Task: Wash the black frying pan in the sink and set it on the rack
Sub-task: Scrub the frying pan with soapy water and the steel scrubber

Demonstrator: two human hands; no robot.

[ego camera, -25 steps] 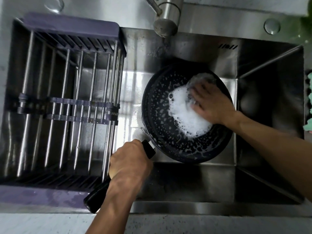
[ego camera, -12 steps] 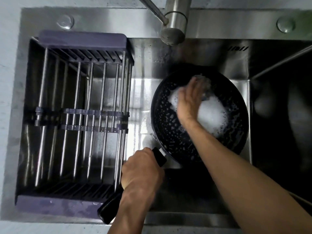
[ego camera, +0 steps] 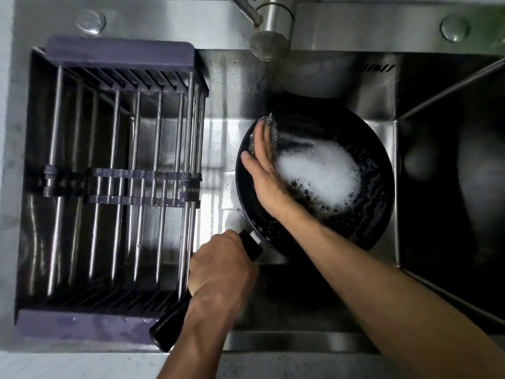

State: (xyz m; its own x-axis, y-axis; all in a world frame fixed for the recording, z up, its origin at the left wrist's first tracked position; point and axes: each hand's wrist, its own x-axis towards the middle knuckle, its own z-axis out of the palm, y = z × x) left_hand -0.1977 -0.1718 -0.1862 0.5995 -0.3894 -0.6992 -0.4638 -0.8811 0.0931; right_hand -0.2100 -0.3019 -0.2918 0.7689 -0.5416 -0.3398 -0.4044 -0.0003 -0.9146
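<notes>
The black frying pan sits in the sink, its bowl just beyond the left hand and under the right hand. The left hand is wrapped tight around the pan's handle, whose free end sticks out past the wrist toward the person. The right hand lies inside the bowl on its left side, fingers stretched flat and close together, pressing on something glossy at the rim that is too blurred to name; whether it grips it I cannot tell. White foam pools just right of that hand. To the left of both hands, a rack with purple ends and metal rods spans the sink, its right edge just beside the left hand's knuckles. The faucet hangs beyond the right hand's fingertips. The right forearm crosses over the pan's near rim. The pan's long axis runs diagonally, handle pointing near-left, bowl far-right, open side up.
</notes>
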